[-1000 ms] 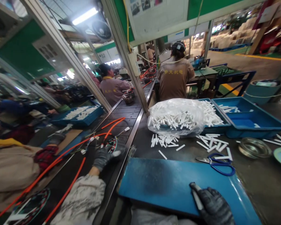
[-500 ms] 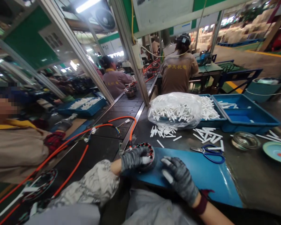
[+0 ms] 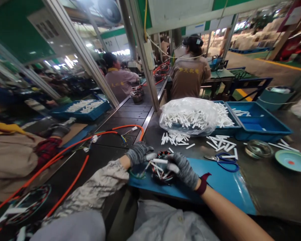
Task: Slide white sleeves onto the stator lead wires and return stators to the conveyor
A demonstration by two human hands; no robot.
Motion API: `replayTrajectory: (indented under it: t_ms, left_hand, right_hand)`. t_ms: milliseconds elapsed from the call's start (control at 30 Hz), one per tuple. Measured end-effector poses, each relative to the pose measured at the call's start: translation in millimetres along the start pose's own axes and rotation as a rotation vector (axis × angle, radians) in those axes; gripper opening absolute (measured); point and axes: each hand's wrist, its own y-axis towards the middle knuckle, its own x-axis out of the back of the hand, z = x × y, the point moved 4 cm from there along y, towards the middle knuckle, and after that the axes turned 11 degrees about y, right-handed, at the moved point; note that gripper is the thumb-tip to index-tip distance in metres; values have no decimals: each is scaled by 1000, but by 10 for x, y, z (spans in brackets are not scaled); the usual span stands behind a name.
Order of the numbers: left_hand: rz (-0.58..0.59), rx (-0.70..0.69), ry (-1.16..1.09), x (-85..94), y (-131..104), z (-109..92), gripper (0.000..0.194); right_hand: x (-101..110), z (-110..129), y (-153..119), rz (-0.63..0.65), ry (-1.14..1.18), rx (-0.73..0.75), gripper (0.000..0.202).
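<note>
A round wound motor stator (image 3: 163, 174) with red and dark windings and several white sleeves on its leads is held over a blue mat (image 3: 223, 184). At its upper left, my left hand (image 3: 139, 154), in a grey glove with light fingertips, has its fingers bent against the rim. My right hand (image 3: 184, 170), gloved alike, curls its thumb and fingers round the right side, by the end of a white sleeve (image 3: 160, 161). Thin leads spread left of the stator onto the mat. The fingers partly hide the contact points.
Scissors (image 3: 225, 161) with blue handles lie beside loose white sleeves (image 3: 175, 139). Behind are a plastic bag (image 3: 188, 115) of sleeves and blue bins (image 3: 263, 130). A glass bowl (image 3: 258, 149) and green plate (image 3: 293, 160) stand right. Orange cables (image 3: 90, 137) cross the conveyor; a co-worker's sleeve (image 3: 47, 152) is left.
The stator has been turned so its white-sleeved leads show. My right hand has moved up and left from above the mat onto it. My left hand has shifted up and left.
</note>
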Motion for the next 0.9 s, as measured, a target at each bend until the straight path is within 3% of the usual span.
replayTrajectory:
  t_ms: [100,167,233,333,433,633,900]
  left_hand:
    - [76,218,33,-19,-209,-13,48]
    - [64,269,-21,39,-284,-65,51]
    - [-43,178,-149,134,-270,-199,50]
    - [-212,-120,-341,255,-179,-523,44]
    - [-245,-193,-311,264,-125,-727,40]
    - [-157,-251,-209,145,-273,-597,41]
    - [-191,-278,-451,146,-315,-550,46]
  right_hand:
    - [29,-75,139,-95,314,-234,32]
    - [61,-69,223,-83,396,-317,36]
    - [112,-49,285,-49,413,-353,38]
    - [196,-35,311,21,418,-379,38]
    - [282,-37,277,61,404,-399,36]
    - [291,1,246,220,409,-415,34]
    - [216,-18,255,262,412,-302,31]
